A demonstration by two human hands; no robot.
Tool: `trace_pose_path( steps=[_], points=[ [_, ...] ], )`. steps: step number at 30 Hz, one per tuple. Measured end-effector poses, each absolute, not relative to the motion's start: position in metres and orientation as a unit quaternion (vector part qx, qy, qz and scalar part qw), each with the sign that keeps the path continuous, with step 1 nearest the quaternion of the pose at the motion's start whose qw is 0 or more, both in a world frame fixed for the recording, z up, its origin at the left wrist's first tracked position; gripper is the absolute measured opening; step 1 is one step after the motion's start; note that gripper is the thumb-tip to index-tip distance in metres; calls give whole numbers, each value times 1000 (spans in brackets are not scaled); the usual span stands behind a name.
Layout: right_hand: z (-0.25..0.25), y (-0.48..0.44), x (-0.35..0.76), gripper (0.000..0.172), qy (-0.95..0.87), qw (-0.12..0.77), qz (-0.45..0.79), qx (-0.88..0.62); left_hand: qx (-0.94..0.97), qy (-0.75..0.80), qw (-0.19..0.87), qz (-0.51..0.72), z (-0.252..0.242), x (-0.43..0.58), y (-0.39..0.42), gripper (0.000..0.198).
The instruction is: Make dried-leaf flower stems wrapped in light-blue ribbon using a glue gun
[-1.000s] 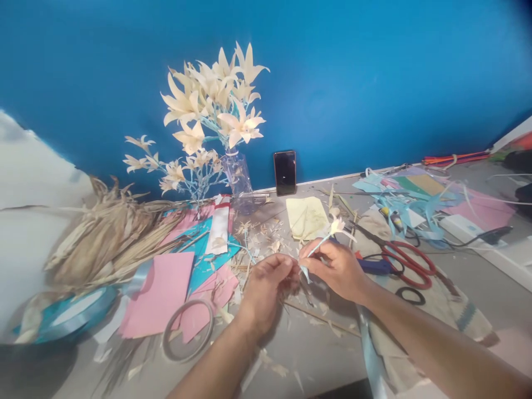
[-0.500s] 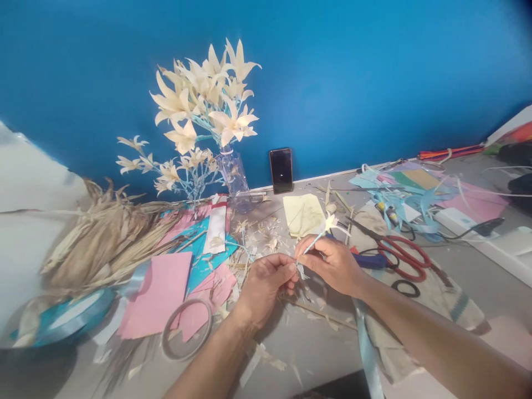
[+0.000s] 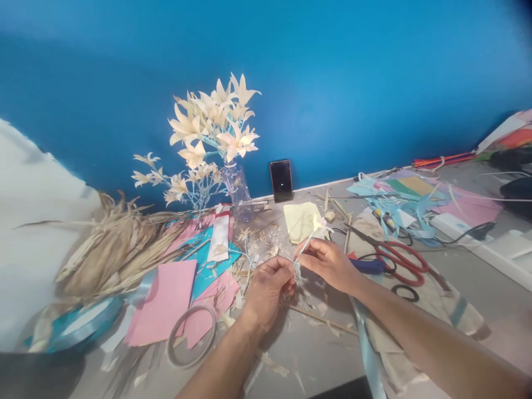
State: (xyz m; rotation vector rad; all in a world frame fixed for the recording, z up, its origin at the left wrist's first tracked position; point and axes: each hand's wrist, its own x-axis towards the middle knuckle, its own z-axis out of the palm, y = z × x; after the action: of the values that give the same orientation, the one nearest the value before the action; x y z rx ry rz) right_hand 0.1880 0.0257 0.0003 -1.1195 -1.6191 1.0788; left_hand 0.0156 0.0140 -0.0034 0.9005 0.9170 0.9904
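Between my two hands stands a small handmade flower [image 3: 319,224] with pale petals and a light-blue wrapped stem, tilted to the right. My left hand [image 3: 271,281] is closed, thumb and fingers pinching near the stem's lower end. The fingers of my right hand [image 3: 326,262] are closed around the stem a little higher up. Just below the fingertips hang pale, thin bits, too blurred to make out. Behind my hands lie a yellow paper [image 3: 302,223] and scattered husk scraps [image 3: 266,244].
Pale flowers stand in a clear bottle [image 3: 236,191] near a phone [image 3: 281,180] against the blue wall. At left are dried husks [image 3: 97,252], pink paper [image 3: 162,302], a tape ring [image 3: 170,346] and a ribbon roll [image 3: 89,324]. Red-handled scissors [image 3: 401,263] lie at right on a cloth [image 3: 440,310].
The view has tilted slightly, so the background sits lower and a bit to the right at the left side. The flower in my hands has turned slightly and stands more upright.
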Motion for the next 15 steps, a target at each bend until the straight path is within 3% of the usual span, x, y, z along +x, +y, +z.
trace_pose_path(
  steps=[8,15],
  points=[
    [-3,26,183,29,-638,399,490,-441,405,421,636,505,-11,18,13,20],
    [-1,22,181,20,-694,380,425,-439,401,422,639,503,-17,23,9,19]
  ],
)
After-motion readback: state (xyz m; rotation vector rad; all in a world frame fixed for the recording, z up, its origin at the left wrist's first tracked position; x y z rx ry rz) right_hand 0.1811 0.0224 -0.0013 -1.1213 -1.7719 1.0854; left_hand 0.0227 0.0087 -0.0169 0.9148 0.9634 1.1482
